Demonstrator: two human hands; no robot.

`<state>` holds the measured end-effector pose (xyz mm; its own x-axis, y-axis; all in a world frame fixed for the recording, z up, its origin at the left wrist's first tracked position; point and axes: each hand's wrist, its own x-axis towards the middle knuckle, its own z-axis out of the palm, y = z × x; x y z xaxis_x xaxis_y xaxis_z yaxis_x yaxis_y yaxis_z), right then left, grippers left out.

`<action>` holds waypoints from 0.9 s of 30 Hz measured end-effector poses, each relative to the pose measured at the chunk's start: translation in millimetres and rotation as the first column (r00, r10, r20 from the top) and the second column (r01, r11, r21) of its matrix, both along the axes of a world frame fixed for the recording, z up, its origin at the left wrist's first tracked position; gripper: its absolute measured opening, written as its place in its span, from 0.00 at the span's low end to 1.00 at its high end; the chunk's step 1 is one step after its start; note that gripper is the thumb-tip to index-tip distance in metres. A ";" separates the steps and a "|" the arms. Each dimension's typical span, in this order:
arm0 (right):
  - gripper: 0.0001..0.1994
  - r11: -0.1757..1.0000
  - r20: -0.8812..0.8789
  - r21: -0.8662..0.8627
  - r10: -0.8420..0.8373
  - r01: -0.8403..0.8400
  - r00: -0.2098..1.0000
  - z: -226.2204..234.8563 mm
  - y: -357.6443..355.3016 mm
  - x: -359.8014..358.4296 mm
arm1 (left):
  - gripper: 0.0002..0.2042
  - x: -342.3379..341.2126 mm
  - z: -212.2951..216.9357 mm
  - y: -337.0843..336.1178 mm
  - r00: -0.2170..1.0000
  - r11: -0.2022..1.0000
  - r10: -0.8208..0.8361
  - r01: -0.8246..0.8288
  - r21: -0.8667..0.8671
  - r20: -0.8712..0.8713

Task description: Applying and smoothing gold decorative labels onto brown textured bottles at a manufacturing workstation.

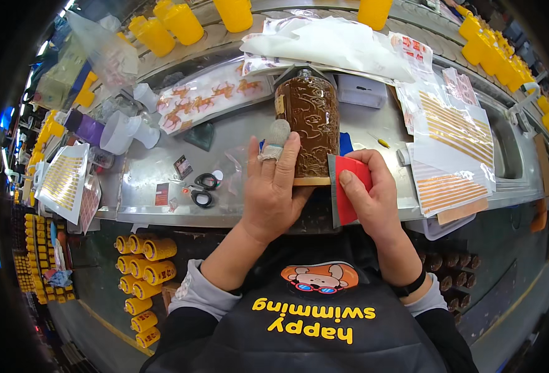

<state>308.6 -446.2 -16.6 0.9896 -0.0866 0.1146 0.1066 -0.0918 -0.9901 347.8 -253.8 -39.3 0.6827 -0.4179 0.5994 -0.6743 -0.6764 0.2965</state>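
Brown embossed jar (308,124) lay on its side at the steel bench's (237,133) near edge, base toward me. It seemed rigid, slick and apt to roll, so my left hand (273,189) pressed flat along its flank, fingers together, while my right hand (371,199) pinched a red squeegee (352,186) against its lower side.

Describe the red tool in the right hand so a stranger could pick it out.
Start at the steel workbench, then find the tall brown patterned jar lying at its near edge. Just right of the jar's base, the right hand holds a flat red scraper against it: the only solid red card-shaped piece there.
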 end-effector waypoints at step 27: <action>0.13 0.942 -0.008 0.333 -0.033 0.034 0.999 -11.0 -26.0 -8.2 | 0.26 11.4 12.3 -3.5 0.945 0.945 -0.291 0.308 -0.111 0.149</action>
